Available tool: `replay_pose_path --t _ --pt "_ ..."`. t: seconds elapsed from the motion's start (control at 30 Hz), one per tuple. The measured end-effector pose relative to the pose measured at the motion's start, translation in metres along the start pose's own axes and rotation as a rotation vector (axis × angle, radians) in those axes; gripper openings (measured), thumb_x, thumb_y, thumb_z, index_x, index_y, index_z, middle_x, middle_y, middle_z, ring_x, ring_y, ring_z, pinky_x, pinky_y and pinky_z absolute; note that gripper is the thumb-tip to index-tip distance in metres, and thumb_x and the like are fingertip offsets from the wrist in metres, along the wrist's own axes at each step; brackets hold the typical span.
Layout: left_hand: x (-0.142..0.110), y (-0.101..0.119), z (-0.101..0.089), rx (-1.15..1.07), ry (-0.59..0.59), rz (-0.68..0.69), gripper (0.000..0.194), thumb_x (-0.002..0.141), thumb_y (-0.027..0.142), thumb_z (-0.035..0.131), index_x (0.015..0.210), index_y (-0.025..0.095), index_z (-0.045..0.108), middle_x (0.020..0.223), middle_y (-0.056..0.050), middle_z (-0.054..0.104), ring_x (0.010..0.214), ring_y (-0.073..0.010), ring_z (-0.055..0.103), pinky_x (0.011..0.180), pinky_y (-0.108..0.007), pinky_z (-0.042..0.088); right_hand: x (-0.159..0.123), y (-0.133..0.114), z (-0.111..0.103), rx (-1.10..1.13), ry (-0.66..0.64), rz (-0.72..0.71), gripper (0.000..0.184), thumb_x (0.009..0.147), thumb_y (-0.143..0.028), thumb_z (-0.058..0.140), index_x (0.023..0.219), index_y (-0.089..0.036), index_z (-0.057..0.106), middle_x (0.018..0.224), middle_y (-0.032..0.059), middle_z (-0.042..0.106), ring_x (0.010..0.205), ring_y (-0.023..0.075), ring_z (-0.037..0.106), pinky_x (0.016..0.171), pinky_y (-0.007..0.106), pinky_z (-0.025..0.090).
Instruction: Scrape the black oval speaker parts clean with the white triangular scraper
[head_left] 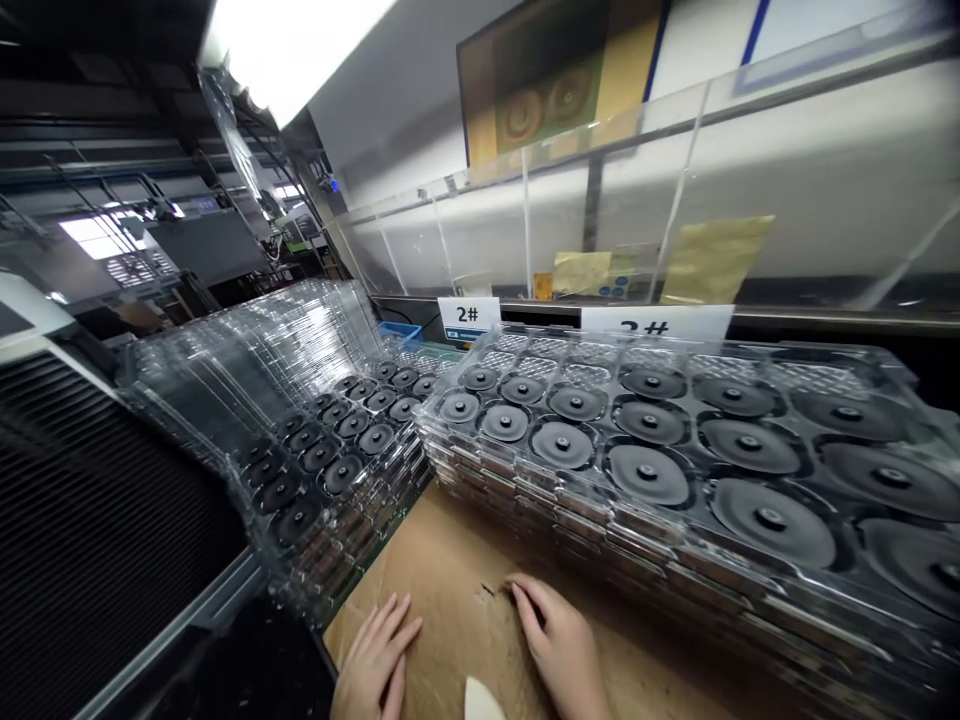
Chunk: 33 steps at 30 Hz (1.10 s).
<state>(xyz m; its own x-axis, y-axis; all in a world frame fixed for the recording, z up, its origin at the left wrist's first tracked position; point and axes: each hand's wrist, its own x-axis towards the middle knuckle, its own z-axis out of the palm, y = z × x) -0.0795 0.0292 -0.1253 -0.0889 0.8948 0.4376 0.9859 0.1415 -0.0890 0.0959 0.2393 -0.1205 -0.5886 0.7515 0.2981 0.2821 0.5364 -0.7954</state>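
My left hand (pixel 375 660) lies on the brown work surface (pixel 435 540), its fingers stretched out and a little apart, with nothing in it. My right hand (pixel 559 640) is closed in a pinch, thumb and forefinger close together over the same surface. Whatever is between those fingertips, if anything, is too small to make out. Just left of them is a small dark torn mark (pixel 487 590) on the surface. Between my hands, at the bottom edge, shows the tip of a pale, pointed object (pixel 480 700) whose kind I cannot tell.
Stacked clear plastic trays (pixel 607 510) of round black speaker-like parts (pixel 562 445) stand close on the right. Another such stack (pixel 330 540) sits on the left, with empty clear trays (pixel 247 340) behind it. A black ribbed panel (pixel 105 520) borders the left; signs (pixel 469 315) hang behind.
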Motion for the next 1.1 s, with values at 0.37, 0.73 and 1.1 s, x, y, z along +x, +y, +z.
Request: replay_pose_path --t 0.37,0.73,1.1 --pt "-0.014 0.002 0.008 -0.127 0.054 -0.100 0.048 0.079 0.006 0.036 0.118 0.025 0.057 0.122 -0.002 0.064 0.119 -0.0182 0.053 0.095 -0.033 0.049 0.001 0.001 -0.001 0.037 0.002 -0.005 0.041 0.088 -0.038 0.034 0.083 -0.021 0.071 0.087 0.0055 0.073 0.079 0.0209 0.070 0.069 0.027 0.056" --pt "-0.010 0.011 0.001 -0.220 0.073 -0.189 0.048 0.080 0.007 0.033 0.115 0.027 0.058 0.120 -0.001 0.065 0.118 -0.0179 0.054 0.096 -0.035 0.048 0.001 -0.001 -0.003 0.053 -0.026 0.015 0.040 0.088 -0.040 0.035 0.083 -0.022 0.071 0.088 0.0047 0.073 0.081 0.0205 0.070 0.069 0.025 0.056" --pt "-0.011 0.011 0.002 -0.202 0.055 -0.183 0.049 0.077 0.006 0.035 0.115 0.026 0.060 0.119 -0.003 0.066 0.117 -0.0186 0.054 0.096 -0.034 0.048 0.002 0.000 -0.003 0.046 -0.042 0.014 0.038 0.087 -0.038 0.036 0.084 -0.022 0.071 0.088 0.0043 0.073 0.081 0.0200 0.070 0.070 0.025 0.056"
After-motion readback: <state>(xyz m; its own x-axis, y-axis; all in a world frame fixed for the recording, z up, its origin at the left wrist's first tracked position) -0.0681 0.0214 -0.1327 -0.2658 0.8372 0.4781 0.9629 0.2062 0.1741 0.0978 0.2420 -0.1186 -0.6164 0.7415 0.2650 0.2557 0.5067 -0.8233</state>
